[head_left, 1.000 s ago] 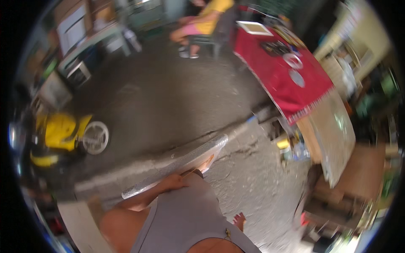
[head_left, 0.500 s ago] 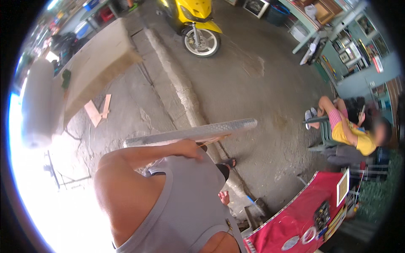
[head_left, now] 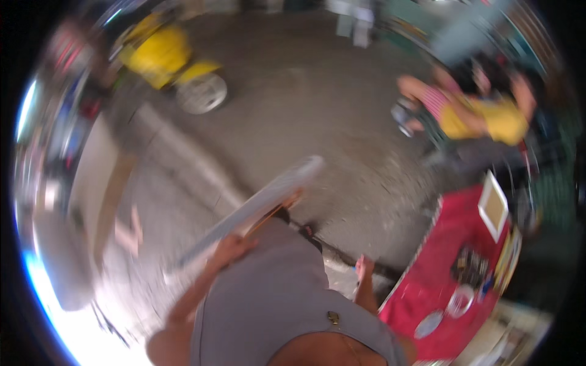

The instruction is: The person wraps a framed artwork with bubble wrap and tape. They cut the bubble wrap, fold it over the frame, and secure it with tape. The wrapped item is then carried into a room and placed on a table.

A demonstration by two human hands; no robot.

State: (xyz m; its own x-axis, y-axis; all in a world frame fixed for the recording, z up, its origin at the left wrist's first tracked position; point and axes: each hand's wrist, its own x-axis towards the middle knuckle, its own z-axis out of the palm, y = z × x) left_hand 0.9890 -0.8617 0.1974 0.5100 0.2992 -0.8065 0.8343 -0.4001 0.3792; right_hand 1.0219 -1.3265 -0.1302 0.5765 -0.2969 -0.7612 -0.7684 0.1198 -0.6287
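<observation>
A long, thin, pale grey piece with a bubbled surface, like something in bubble wrap (head_left: 262, 201), slants across in front of my body. At its near edge my left hand (head_left: 235, 249) is closed, seeming to grip it against my side. A thin orange-brown strip (head_left: 271, 215) shows along that same edge. My right hand (head_left: 364, 267) is by the left side of the red-covered table (head_left: 406, 299), fingers curled, with a small bit of blue beside them. Blur hides what it holds. The grey top I wear covers the space between my hands.
A framed piece (head_left: 493, 206), a dark item (head_left: 469, 267) and a tape roll (head_left: 460, 301) lie on the table. Beyond it sits a person in yellow (head_left: 482, 122). A yellow scooter (head_left: 162, 58) stands far left; a beige-topped table (head_left: 94, 177) and large pale roll (head_left: 64, 259) are nearer.
My view has turned right, so the scooter sits further left and the red table shows more fully. The long piece tilts more steeply. My right hand has come up beside the table, fingers curled.
</observation>
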